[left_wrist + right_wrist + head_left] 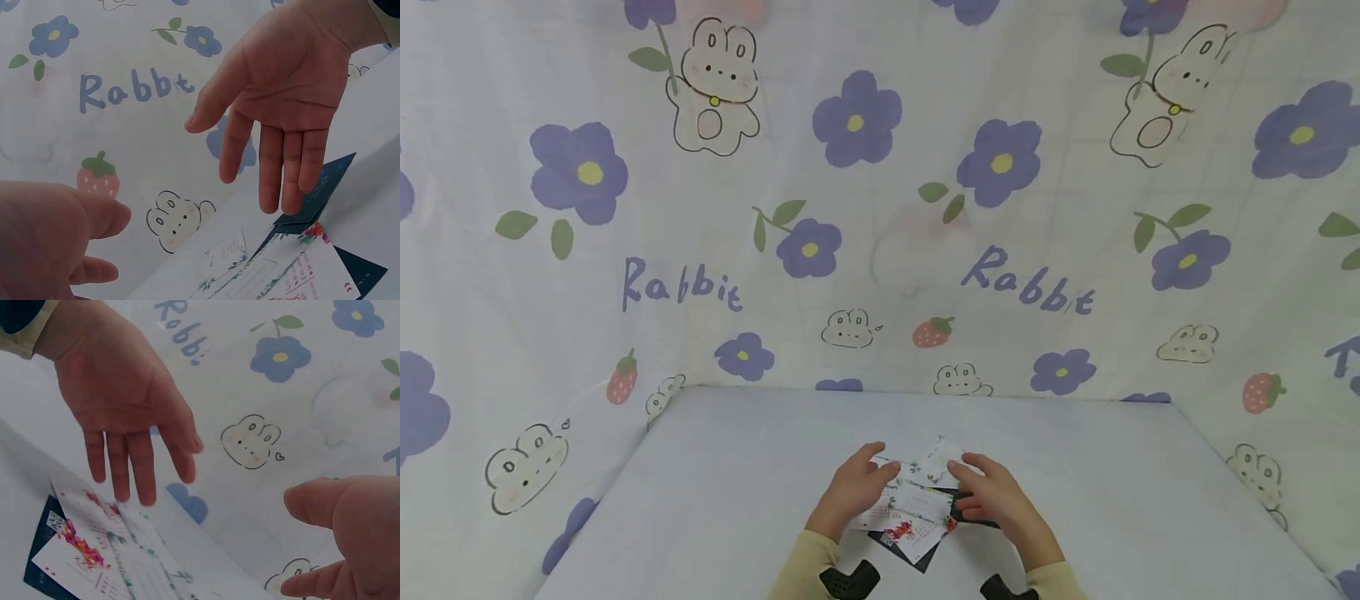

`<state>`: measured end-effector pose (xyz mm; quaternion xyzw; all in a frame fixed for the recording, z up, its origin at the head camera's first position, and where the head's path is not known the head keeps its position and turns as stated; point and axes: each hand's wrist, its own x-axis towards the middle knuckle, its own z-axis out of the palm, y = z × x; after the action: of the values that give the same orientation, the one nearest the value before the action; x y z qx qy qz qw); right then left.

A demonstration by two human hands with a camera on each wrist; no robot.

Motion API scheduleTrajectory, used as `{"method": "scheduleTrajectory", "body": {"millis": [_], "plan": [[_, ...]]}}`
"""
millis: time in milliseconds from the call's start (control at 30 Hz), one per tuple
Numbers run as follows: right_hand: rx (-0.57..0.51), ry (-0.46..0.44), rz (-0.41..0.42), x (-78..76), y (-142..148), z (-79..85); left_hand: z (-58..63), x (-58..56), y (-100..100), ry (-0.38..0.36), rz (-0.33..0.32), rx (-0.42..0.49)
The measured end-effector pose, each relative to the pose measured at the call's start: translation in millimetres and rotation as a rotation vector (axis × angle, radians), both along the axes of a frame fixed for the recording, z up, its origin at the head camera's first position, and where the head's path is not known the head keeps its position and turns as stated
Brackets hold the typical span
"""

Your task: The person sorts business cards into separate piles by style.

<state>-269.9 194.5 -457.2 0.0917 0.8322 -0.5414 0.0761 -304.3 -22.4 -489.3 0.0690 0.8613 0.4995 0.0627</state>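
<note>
A loose pile of paper cards lies on the white table between the two hands. On top is a white card with red flowers (917,540), overlapped by a white card with a green leafy border (922,502). Another pale leaf-edged card (938,467) lies at the far side. Dark card corners (367,273) stick out from under the pile. My left hand (855,486) hovers at the pile's left side, fingers relaxed and apart. Opposite it, my right hand (997,498) hangs over the right edge with its fingers extended and loose. Neither hand grips a card.
The white tabletop (737,467) stretches out around the cards. Behind it and along both sides hangs a pale curtain (895,275) printed with purple flowers, rabbits and strawberries. Black wrist-worn devices (850,579) sit near both sleeves.
</note>
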Motion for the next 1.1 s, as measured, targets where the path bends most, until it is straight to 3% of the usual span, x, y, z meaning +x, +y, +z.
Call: {"method": "scheduleTrajectory", "body": {"millis": [267, 600, 1100], "plan": [[-0.043, -0.036, 0.004, 0.2, -4, -13.0, -11.3, 1.1, 9, -0.061, -0.012, -0.023], [-0.047, -0.059, 0.007, -1.5, -1, -15.1, -13.6, 0.3, 10, -0.1, -0.019, 0.028], [-0.256, -0.121, 0.02, -6.5, 7, -23.3, -13.2, 0.9, 11, -0.117, 0.009, 0.048]]}}
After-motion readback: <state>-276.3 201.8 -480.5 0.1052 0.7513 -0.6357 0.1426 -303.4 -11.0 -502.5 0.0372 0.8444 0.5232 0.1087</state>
